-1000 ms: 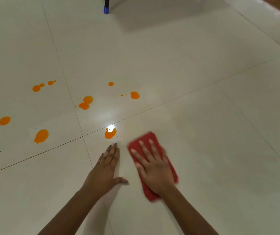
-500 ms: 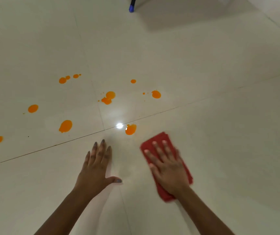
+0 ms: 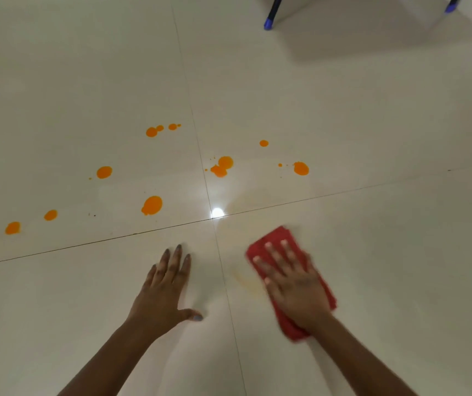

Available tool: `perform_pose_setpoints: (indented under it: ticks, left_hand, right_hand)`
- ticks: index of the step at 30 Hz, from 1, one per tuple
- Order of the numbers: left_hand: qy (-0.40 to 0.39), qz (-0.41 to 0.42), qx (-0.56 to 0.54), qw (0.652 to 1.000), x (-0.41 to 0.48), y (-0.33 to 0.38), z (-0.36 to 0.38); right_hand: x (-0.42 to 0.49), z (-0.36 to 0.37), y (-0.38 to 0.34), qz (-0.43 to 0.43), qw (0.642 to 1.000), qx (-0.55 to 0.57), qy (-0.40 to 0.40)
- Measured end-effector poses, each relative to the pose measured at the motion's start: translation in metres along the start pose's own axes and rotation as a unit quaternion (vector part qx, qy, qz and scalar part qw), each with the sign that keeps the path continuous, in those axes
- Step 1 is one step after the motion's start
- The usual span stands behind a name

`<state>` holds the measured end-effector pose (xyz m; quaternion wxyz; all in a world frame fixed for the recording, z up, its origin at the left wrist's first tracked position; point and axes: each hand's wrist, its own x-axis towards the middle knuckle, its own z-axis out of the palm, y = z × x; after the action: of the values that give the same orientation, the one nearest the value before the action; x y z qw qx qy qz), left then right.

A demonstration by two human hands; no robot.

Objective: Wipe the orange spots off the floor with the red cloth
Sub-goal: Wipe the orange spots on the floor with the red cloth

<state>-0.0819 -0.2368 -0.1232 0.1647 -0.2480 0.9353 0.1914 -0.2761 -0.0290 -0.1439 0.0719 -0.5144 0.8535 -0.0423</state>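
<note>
My right hand (image 3: 294, 284) lies flat with straight fingers on the folded red cloth (image 3: 274, 238), pressing it to the white tiled floor (image 3: 372, 252). A faint orange smear (image 3: 247, 281) shows just left of the cloth. My left hand (image 3: 163, 292) rests flat on the floor, fingers spread, holding nothing. Beyond both hands lie several orange spots: a large one (image 3: 152, 205) on the left, a double blot (image 3: 222, 166) near the tile joint, another (image 3: 301, 168) to the right, and smaller ones (image 3: 151, 132) further off.
Two dark furniture legs with blue caps stand at the top, one (image 3: 269, 23) near the middle and one (image 3: 449, 7) at the right, casting a shadow. A bright light glint (image 3: 217, 212) sits where four tiles meet.
The orange spot near the tile crossing is gone, leaving a faint smear; my right hand and the cloth passed over it. The view has shifted left, so more spots show there.
</note>
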Motion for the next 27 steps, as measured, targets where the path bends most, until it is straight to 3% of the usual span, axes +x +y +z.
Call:
perform_pose_setpoints:
  ticks: [3, 6, 8, 11, 13, 17, 19, 21, 25, 27]
  left_hand:
    - [-0.016, 0.007, -0.006, 1.000, 0.002, -0.003, 0.002]
    - [-0.016, -0.003, -0.009, 1.000, 0.003, 0.001, -0.002]
    - [0.000, -0.023, -0.003, 1.000, -0.005, 0.001, -0.002]
    - [0.034, -0.077, -0.038, 0.996, -0.026, -0.008, 0.001]
    - [0.027, -0.084, -0.034, 0.996, -0.035, -0.015, 0.005]
    - [-0.003, -0.083, -0.025, 0.996, -0.033, -0.019, 0.006]
    - [-0.012, -0.093, -0.018, 0.995, -0.031, -0.015, 0.002]
    - [-0.018, -0.102, -0.009, 0.995, -0.031, -0.012, -0.001]
    - [0.006, -0.079, -0.026, 0.997, -0.049, -0.007, 0.006]
    - [0.002, -0.043, -0.055, 0.998, -0.059, 0.001, 0.019]
  right_hand:
    - [0.058, -0.014, 0.033, 0.101, 0.995, -0.025, 0.000]
    - [0.128, -0.017, -0.003, 0.135, 0.990, 0.013, -0.040]
    - [0.130, -0.009, -0.050, 0.053, 0.998, 0.028, -0.036]
    - [0.057, 0.006, -0.085, -0.096, 0.995, 0.006, -0.017]
    - [0.003, 0.009, -0.070, -0.120, 0.993, 0.003, -0.013]
    - [0.023, 0.000, -0.004, -0.025, 0.999, -0.026, 0.009]
    - [0.072, -0.006, -0.003, 0.058, 0.998, -0.035, 0.016]
    - [0.102, -0.004, -0.035, 0.087, 0.996, -0.016, 0.004]
    - [0.020, 0.018, -0.107, -0.121, 0.993, -0.016, -0.005]
    - [-0.043, 0.018, -0.092, -0.167, 0.986, -0.012, -0.001]
